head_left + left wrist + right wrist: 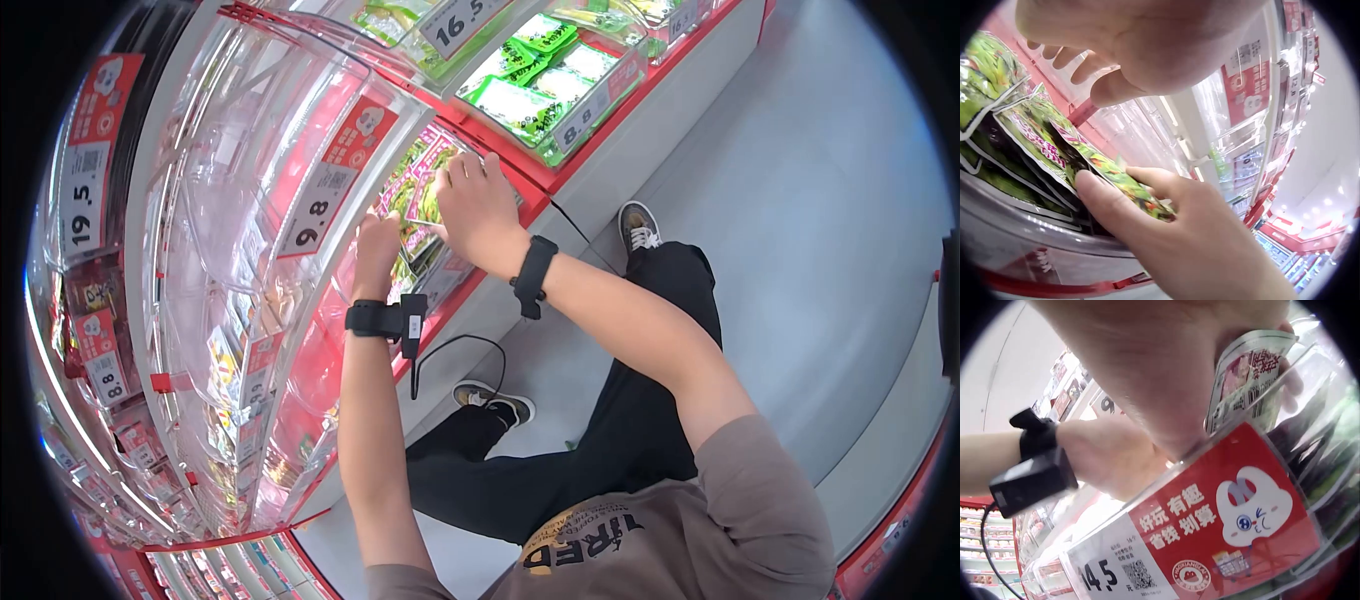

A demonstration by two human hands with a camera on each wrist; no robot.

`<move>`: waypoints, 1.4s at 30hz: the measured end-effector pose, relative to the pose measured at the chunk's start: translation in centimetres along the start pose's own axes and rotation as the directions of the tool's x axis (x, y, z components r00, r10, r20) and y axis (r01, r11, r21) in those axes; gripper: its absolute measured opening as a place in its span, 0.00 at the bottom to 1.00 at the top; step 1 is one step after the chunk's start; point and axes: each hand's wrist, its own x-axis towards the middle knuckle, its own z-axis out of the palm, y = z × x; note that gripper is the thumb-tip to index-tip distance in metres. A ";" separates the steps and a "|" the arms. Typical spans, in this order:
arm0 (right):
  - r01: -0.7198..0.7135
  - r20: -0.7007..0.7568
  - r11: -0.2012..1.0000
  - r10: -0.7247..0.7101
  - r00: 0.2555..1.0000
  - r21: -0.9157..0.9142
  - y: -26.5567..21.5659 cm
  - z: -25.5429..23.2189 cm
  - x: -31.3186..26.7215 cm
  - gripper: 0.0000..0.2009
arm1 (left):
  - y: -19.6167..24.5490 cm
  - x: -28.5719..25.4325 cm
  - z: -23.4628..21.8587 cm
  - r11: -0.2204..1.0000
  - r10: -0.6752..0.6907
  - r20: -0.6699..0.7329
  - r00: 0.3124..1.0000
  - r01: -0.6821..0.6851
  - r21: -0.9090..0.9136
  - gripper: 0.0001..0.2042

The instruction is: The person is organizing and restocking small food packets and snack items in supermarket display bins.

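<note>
My right hand reaches over a clear bin of food packets and grips one between thumb and fingers. This packet is glossy, with green and red vegetable pictures and pink print; its white, barcoded back shows in the right wrist view. More packets of that kind stand and lean in the bin beside it. My left hand hovers at the bin's shelf side, next to the right hand. From its own wrist view, the left hand's fingers hang loosely, holding nothing visible.
A 14.5 price label fronts the bin. Above it juts a shelf with a 9.8 price label. Another bin of green-and-white packets adjoins. Black cable loops from the left wrist camera, above the grey floor.
</note>
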 end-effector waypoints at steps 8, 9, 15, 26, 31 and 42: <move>-0.003 -0.079 0.999 0.006 0.997 0.043 -0.3 -1.6 -0.1 0.35 | -7.5 10.9 2.6 0.941 -0.313 0.058 0.948 0.301 0.151 0.22; -0.012 -0.117 1.000 0.012 0.993 -0.006 -0.4 -1.2 0.1 0.34 | -10.0 12.5 3.0 0.964 -0.252 0.092 0.963 0.242 0.107 0.21; 0.070 -0.128 0.989 -0.086 0.988 -0.127 -0.3 1.1 0.0 0.19 | -8.8 13.3 3.8 0.986 -0.164 0.042 0.985 0.164 0.024 0.18; 0.047 -0.025 0.998 -0.047 0.999 0.034 -0.6 1.2 0.0 0.19 | -7.1 12.7 4.1 0.993 -0.051 -0.002 0.999 0.051 0.111 0.14; 0.044 0.012 0.997 -0.045 0.999 0.059 -0.6 1.3 0.0 0.20 | -5.0 10.1 3.1 0.999 0.008 0.012 1.000 -0.008 0.052 0.16; 0.027 0.013 0.993 -0.028 1.000 0.115 -0.5 1.2 0.1 0.21 | -15.9 12.4 3.4 0.972 0.172 -0.124 0.977 -0.189 -0.142 0.24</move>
